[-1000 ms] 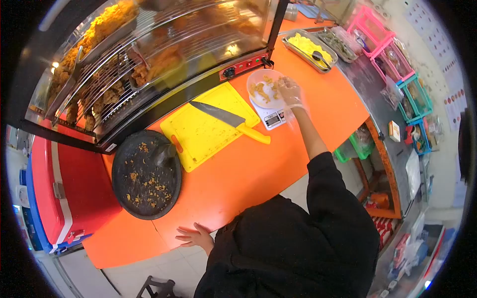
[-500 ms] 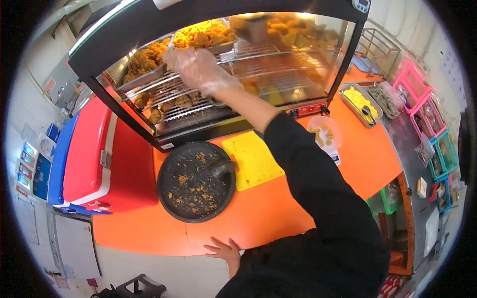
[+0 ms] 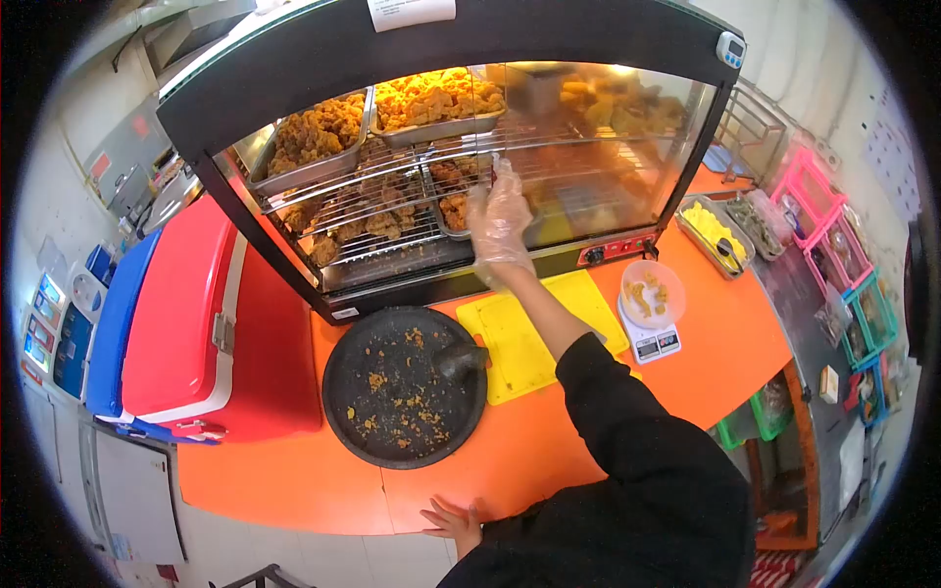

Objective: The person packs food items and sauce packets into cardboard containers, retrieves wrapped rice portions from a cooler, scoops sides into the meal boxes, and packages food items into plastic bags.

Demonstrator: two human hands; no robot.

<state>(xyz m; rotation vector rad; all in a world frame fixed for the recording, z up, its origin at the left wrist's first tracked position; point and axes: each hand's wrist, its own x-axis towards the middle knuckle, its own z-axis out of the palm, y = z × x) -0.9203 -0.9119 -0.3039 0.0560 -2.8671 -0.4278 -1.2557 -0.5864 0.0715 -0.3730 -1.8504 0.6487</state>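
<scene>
My right hand [image 3: 502, 223], in a clear plastic glove, is raised at the front of the heated display cabinet [image 3: 412, 284]. Its fingers stretch up beside the edge of the glass pane [image 3: 598, 157]; whether they touch it is unclear. Behind the glove, a metal tray of fried pieces [image 3: 453, 211] is partly covered. Trays of fried chicken [image 3: 319, 132] and orange fried pieces [image 3: 436, 98] stand on the upper rack, with more chicken [image 3: 392, 211] lower down. My left hand [image 3: 456, 524], bare, rests on the table's front edge with fingers spread.
A round stone mortar [image 3: 392, 412] with crumbs and a pestle [image 3: 459, 360] stands beside a yellow cutting board [image 3: 520, 367]. On the right are a kitchen scale [image 3: 655, 343] bearing a bowl [image 3: 667, 284] and a tray of yellow food [image 3: 714, 230]. A red cooler [image 3: 176, 323] stands left.
My right hand has come out of the cabinet's upper left and moved right and down to the glass edge. My left hand stays on the table edge. The view has shifted slightly.
</scene>
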